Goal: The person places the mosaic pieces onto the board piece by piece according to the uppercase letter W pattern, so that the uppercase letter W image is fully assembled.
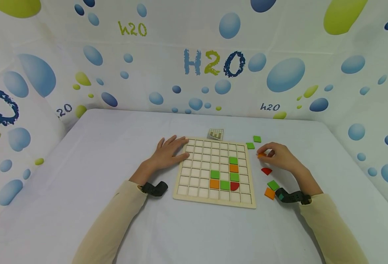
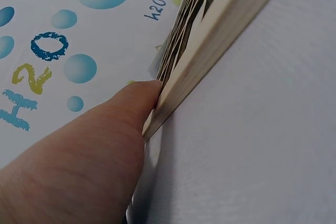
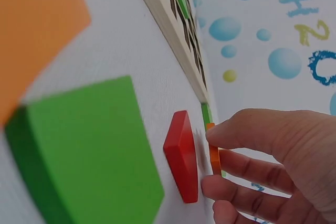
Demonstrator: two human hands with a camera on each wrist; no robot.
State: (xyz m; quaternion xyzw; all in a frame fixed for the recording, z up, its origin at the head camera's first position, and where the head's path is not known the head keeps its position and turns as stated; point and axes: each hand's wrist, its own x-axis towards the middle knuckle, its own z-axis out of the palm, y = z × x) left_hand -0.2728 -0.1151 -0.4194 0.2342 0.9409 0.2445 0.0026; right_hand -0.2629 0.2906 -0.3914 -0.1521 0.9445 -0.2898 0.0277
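"One orange tile (image 3: 214, 157) pinched between thumb and fingers of my right hand (image 1: 279, 156). Location: just off the right-hand side of the wooden board (image 1: 213, 201)."

"Raised, or down on the white cloth (image 1: 154, 227)?"

"Cannot tell. My fingers hide too much."

"Which relation counts most?"

"That short gap, I'd judge. Board lies to the left of the tile, near but apart, so reaching it would mean going leftward over that rim."

"Long axis?"

"None I can read. Right wrist view shows the tile nearly edge-on, partly covered."

"Nearer hand?"

"Right, as it has the tile. My left hand (image 1: 167, 152) is across the board, fingers extended and relaxed, thumb and fingertips touching the left edge, grasping nothing."

"Counts, please."

"On the board, seven: four green tiles (image 1: 215, 174), two orange tiles (image 1: 214, 183), one red tile (image 1: 235, 186) with a rounded corner."

"And off it?"

"Besides the pinched one, five, all to the right: three loose green tiles (image 1: 273, 184), two of them toward the far corner; one loose orange tile (image 1: 269, 193) just beside the nearest green; one loose red tile (image 1: 266, 171), rounded too, just nearer me than my right hand."

"Anything else?"

"One small card (image 1: 215, 134), grid-patterned, at the board's far edge."
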